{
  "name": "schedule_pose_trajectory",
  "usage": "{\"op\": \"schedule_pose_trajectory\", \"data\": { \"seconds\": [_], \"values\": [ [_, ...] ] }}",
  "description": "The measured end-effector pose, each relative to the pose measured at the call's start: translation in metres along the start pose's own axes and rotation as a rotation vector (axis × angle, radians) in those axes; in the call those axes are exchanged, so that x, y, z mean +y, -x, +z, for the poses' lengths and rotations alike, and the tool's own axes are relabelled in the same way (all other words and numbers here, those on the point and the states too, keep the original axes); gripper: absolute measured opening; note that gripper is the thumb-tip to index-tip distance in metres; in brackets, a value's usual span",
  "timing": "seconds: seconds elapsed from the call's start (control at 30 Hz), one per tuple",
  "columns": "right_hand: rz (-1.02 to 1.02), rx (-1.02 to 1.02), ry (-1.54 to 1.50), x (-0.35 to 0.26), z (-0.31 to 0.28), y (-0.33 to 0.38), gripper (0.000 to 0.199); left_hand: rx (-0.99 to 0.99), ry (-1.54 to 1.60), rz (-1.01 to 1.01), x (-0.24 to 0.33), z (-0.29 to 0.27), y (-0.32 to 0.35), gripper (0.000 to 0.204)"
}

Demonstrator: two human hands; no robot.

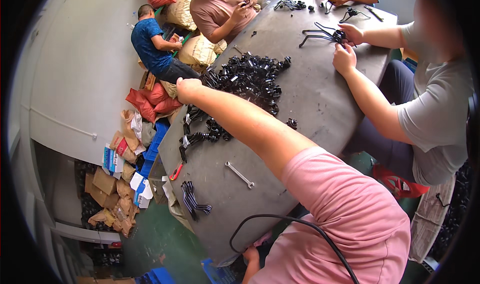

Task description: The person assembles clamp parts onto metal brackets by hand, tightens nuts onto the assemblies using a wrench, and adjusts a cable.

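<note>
My right arm reaches over the grey table (310, 119) to its far left edge. There my right hand (189, 90) is curled closed beside a heap of black metal and plastic parts (250, 81); anything inside its fingers is hidden. My left hand (251, 255) is low at the near table edge, next to a bit of pink cloth (263, 239), and its fingers cannot be made out. Between my arms lie a combination spanner (240, 175), a red-handled cutter (176, 171) and a bundle of bent black rods (195, 201). More black parts (197, 139) trail off the heap.
At right, a seated person in grey holds a black bent-rod piece (325, 34). Others work at the far end and far left. Sacks (198, 51), red bags (152, 101) and cartons (142, 189) line the left. A black cable (285, 216) loops before my shirt.
</note>
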State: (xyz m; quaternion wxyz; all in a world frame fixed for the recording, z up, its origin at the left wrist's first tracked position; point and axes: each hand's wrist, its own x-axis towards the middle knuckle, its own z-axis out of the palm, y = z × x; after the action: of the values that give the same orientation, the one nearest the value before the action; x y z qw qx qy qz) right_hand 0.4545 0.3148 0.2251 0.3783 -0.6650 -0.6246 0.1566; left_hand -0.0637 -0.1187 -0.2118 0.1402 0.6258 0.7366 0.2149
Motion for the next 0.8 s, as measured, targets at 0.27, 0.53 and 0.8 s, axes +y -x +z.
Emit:
{"op": "schedule_pose_trajectory", "data": {
  "seconds": [0.27, 0.53, 0.8],
  "values": [
    [-0.096, 0.045, 0.064, 0.005, 0.015, 0.013, 0.048, 0.011, 0.032, -0.129, -0.011, 0.011, -0.005, 0.056],
    [-0.744, -0.289, 0.212, -0.02, 0.08, 0.109, 0.028, 0.112, 0.163, -0.079, 0.01, 0.006, -0.004, 0.053],
    [-1.661, -0.579, -0.058, -0.024, 0.149, 0.293, 0.058, 0.169, 0.158, 0.032, 0.038, 0.004, -0.001, 0.045]
  ]
}}
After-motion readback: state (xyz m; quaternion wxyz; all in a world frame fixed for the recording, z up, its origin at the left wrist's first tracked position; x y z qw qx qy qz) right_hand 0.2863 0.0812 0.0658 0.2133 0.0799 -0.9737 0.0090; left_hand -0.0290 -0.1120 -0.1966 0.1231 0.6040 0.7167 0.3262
